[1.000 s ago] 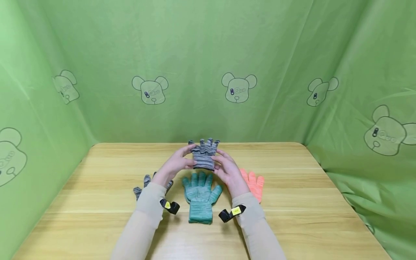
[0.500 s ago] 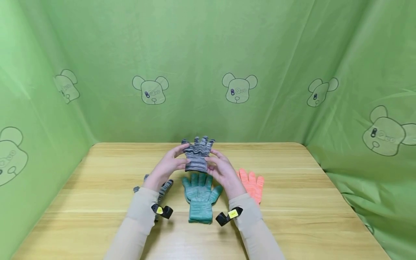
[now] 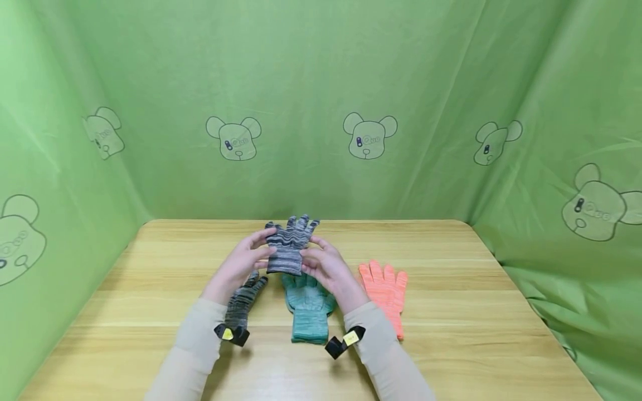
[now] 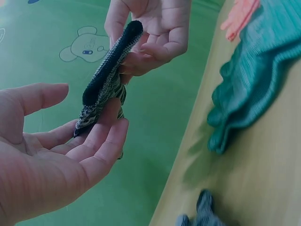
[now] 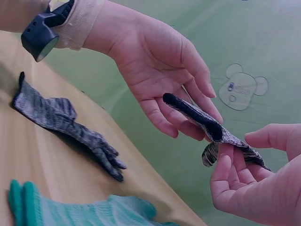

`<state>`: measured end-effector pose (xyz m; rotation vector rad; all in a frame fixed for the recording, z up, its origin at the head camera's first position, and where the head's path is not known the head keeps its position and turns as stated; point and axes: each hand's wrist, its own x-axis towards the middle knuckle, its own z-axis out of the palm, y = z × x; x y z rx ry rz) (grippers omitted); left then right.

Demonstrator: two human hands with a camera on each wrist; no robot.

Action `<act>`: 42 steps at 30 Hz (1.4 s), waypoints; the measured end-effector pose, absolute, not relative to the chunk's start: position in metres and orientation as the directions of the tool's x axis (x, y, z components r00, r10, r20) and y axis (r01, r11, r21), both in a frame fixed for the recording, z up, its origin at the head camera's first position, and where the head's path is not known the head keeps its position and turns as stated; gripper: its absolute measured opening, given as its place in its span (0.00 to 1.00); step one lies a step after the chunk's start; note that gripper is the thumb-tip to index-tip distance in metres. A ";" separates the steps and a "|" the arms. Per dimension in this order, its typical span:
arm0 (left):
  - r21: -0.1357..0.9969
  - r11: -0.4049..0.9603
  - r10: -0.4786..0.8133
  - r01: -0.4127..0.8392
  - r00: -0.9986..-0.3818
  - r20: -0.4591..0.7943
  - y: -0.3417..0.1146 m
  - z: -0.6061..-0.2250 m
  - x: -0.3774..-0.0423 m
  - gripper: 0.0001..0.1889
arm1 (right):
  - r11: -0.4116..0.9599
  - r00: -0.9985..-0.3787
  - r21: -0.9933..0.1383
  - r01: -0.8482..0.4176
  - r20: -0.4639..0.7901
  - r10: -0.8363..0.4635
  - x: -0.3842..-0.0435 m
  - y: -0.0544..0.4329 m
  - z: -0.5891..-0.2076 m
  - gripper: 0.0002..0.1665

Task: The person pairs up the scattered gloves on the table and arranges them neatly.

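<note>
A grey-and-black striped knit glove (image 3: 286, 259) is held up above the table, its fingers pointing away and its cuff towards me. My left hand (image 3: 239, 264) holds its left edge, and my right hand (image 3: 328, 270) grips the right edge. In the left wrist view the glove (image 4: 110, 70) appears edge-on, with left fingers curled behind it. A matching grey glove (image 3: 243, 303) lies on the table, partly hidden by the left forearm. Below the raised glove lies a teal glove (image 3: 309, 317), its fingertips partly covered. The right wrist view shows the dark cuff of the raised glove (image 5: 200, 117).
An orange glove (image 3: 386, 289) lies on the wooden table (image 3: 461, 312), just right of the right wrist. Black wrist cameras (image 3: 343, 342) are strapped over both sleeves. Green curtains (image 3: 311, 184) with bear-face prints enclose the table's back and sides.
Both hands have shifted left with the striped glove, lowering it slightly towards me. It now overlaps the teal glove's fingertips in view, and more of the orange glove shows.
</note>
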<state>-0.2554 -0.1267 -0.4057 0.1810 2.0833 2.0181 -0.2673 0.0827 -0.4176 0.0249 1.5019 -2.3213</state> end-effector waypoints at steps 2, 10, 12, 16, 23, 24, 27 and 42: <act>0.996 0.052 0.250 -0.078 -0.964 -0.088 -0.132 -0.408 -0.253 0.31 | -0.346 -0.924 -0.880 0.324 -0.218 -0.313 -0.266 0.079 -0.420 0.38; 0.993 0.090 0.240 -0.076 -0.966 -0.096 -0.152 -0.414 -0.246 0.31 | -0.313 -0.915 -0.888 0.336 -0.230 -0.331 -0.260 0.066 -0.428 0.36; 0.994 0.082 0.244 -0.079 -0.965 -0.097 -0.156 -0.414 -0.244 0.31 | -0.307 -0.912 -0.888 0.341 -0.235 -0.335 -0.259 0.064 -0.429 0.36; 0.994 0.074 0.254 -0.077 -0.963 -0.093 -0.164 -0.414 -0.239 0.32 | -0.295 -0.906 -0.891 0.344 -0.233 -0.352 -0.256 0.059 -0.431 0.36; 0.991 0.099 0.254 -0.089 -0.961 -0.111 -0.178 -0.413 -0.228 0.33 | -0.264 -0.882 -0.894 0.363 -0.238 -0.408 -0.247 0.050 -0.432 0.37; 0.991 0.101 0.254 -0.090 -0.961 -0.113 -0.180 -0.413 -0.226 0.33 | -0.260 -0.878 -0.894 0.364 -0.237 -0.416 -0.246 0.049 -0.433 0.38; 0.990 0.101 0.253 -0.095 -0.960 -0.118 -0.187 -0.414 -0.221 0.33 | -0.249 -0.867 -0.893 0.375 -0.242 -0.436 -0.243 0.045 -0.435 0.38; 0.988 0.082 0.254 -0.131 -0.956 -0.147 -0.214 -0.422 -0.200 0.33 | -0.199 -0.833 -0.895 0.399 -0.262 -0.488 -0.225 0.027 -0.442 0.37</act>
